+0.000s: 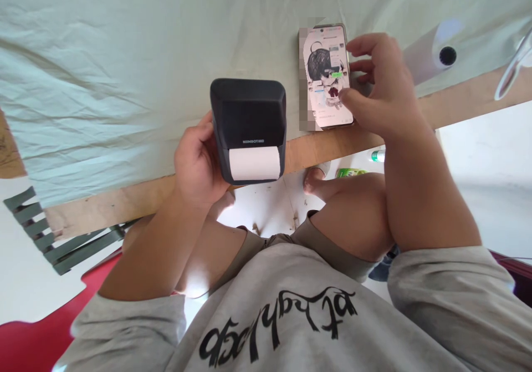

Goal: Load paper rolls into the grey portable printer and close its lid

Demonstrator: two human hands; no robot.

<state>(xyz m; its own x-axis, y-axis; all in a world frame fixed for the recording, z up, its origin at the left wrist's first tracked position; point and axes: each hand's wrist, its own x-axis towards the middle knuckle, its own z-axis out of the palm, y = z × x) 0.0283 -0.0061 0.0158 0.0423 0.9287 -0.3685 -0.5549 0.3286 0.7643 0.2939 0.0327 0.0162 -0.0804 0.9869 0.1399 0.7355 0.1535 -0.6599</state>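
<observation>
My left hand [199, 164] is closed around the left side of a black label printer [249, 114]. A NIIMBOT mark shows on its lid, and a strip of white label paper [255, 163] lies across its near end. To the right, a phone [328, 78] with a lit screen rests on the pale green cloth, showing a dark bag and small chat-like panels. My right hand [380, 83] is at the phone's right edge with its fingers apart. Its thumb tip lies over the lower right of the screen, and the other fingertips are beside the edge.
The pale green cloth [124, 83] covers a surface with a wooden front edge [465, 92]. A white cylinder with a dark round end [430, 47] and a pair of glasses [513, 70] are at the right. Below are a red seat [54, 327] and a green packet [350, 172].
</observation>
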